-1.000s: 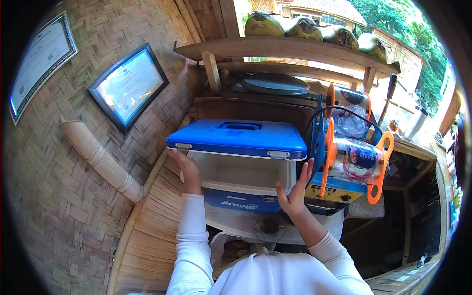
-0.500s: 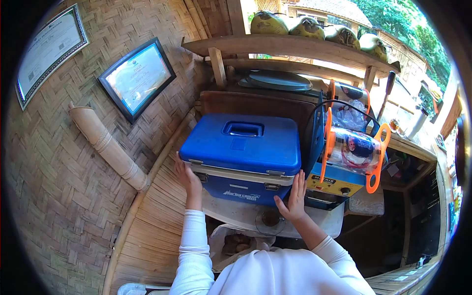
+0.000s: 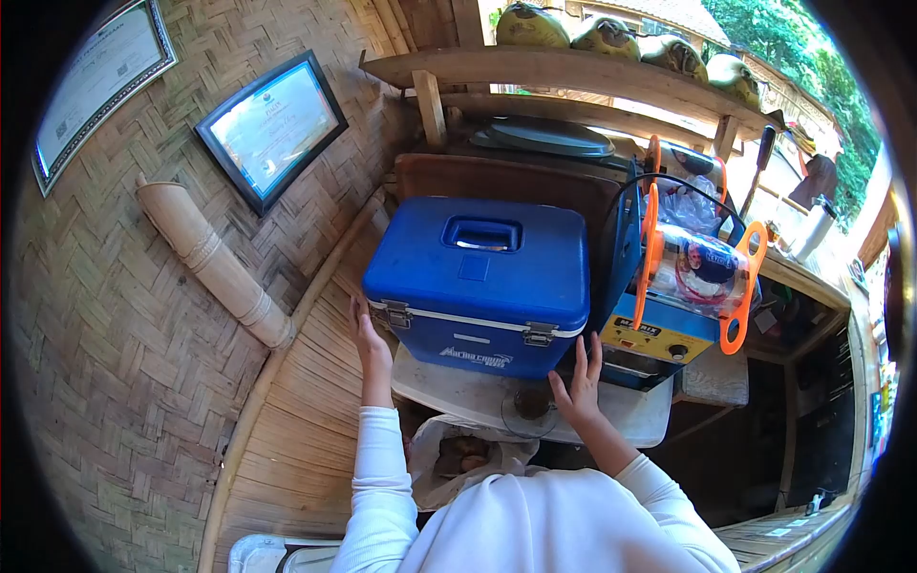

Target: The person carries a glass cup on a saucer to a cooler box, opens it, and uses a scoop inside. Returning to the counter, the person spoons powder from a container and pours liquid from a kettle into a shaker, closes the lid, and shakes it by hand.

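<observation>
A blue cooler box (image 3: 458,329) stands in front of me on a white surface (image 3: 621,417). Its lid is down, with the handle recessed in the top, and two metal latches span the pale seam at the front. My left hand (image 3: 373,353) is beside the cooler's front left corner, fingers stretched upward. Near the front right corner, below the latch, is my right hand (image 3: 579,390), its fingers apart. A round glass item (image 3: 528,411) sits on the white surface just left of my right hand.
To the cooler's right stands a blue and yellow cup sealing machine (image 3: 659,334) with orange-ended film rolls. Green coconuts (image 3: 607,38) line a wooden shelf (image 3: 564,69) behind. A pale bag (image 3: 435,458) with brown contents is below. Framed certificates (image 3: 272,129) hang on the woven wall.
The cooler's lid has settled lower, the pale band has narrowed, and the latches now lie across the seam. My right hand has dropped slightly from the cooler's side. The view has shifted a little.
</observation>
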Tool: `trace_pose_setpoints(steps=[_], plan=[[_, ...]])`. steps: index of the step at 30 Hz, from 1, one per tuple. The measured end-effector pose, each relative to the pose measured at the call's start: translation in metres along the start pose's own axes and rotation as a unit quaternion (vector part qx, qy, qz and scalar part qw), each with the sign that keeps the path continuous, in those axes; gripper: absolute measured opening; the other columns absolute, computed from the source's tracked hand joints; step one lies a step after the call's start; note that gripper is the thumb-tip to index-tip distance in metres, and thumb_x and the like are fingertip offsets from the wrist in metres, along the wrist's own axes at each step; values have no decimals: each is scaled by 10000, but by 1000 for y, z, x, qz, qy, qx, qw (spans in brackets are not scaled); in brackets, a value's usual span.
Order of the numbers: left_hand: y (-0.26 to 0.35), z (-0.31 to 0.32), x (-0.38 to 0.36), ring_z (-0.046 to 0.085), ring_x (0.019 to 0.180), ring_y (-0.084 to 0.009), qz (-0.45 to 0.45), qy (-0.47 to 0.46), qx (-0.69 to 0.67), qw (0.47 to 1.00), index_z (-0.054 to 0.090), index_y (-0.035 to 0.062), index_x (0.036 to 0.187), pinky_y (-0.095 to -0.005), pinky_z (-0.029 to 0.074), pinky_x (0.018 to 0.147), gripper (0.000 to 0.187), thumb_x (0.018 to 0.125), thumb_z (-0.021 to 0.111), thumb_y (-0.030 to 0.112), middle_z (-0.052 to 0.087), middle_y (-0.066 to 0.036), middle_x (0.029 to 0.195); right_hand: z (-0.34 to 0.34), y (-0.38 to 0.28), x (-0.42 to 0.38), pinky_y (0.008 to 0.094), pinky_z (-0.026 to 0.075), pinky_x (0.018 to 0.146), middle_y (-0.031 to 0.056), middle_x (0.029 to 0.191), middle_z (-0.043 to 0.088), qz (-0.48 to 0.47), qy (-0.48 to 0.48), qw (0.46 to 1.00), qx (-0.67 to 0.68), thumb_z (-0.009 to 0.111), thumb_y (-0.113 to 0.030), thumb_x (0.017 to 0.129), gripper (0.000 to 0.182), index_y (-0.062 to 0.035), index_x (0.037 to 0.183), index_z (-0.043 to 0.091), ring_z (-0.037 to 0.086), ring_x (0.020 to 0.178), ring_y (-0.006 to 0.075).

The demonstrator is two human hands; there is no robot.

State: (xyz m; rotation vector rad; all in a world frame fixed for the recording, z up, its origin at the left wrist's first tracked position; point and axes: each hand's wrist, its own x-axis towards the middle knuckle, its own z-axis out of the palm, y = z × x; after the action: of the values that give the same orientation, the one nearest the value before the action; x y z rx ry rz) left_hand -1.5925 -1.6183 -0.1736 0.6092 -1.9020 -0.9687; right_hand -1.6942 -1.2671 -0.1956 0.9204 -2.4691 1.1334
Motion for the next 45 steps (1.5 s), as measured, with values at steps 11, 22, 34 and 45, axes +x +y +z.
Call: trace_pose_setpoints(steps=[11,22,34,45], plan=[[-92,55,-229,609,755,-183,-293,-196,-107,930,524,21,1111,-287,505,652,291,917,415,208,588,-122,951,46,68,-70,483,416,880,279,1178,433,105,-83,987,89,643,-135,738,549,-45,1231,418,444,1051,464],[-53,117,-261,606,747,-175,-274,-398,-42,874,147,158,1424,-297,475,608,709,868,586,185,608,-106,847,52,100,-85,381,498,727,204,874,629,230,-223,942,103,594,-156,802,269,-22,1035,597,633,814,306],[-53,138,-270,645,828,-250,-515,-363,-174,757,79,239,1423,-333,524,646,669,908,429,-5,521,-189,1151,73,134,-81,405,500,693,200,824,641,173,-334,923,79,523,-216,857,250,-34,1007,606,641,783,325],[-16,125,-272,646,853,-269,-523,-282,-221,774,122,126,1433,-351,536,727,661,879,441,-42,493,-224,1169,73,152,-78,377,492,744,170,921,642,135,-407,889,163,477,-196,898,245,-30,1044,583,635,829,287]])
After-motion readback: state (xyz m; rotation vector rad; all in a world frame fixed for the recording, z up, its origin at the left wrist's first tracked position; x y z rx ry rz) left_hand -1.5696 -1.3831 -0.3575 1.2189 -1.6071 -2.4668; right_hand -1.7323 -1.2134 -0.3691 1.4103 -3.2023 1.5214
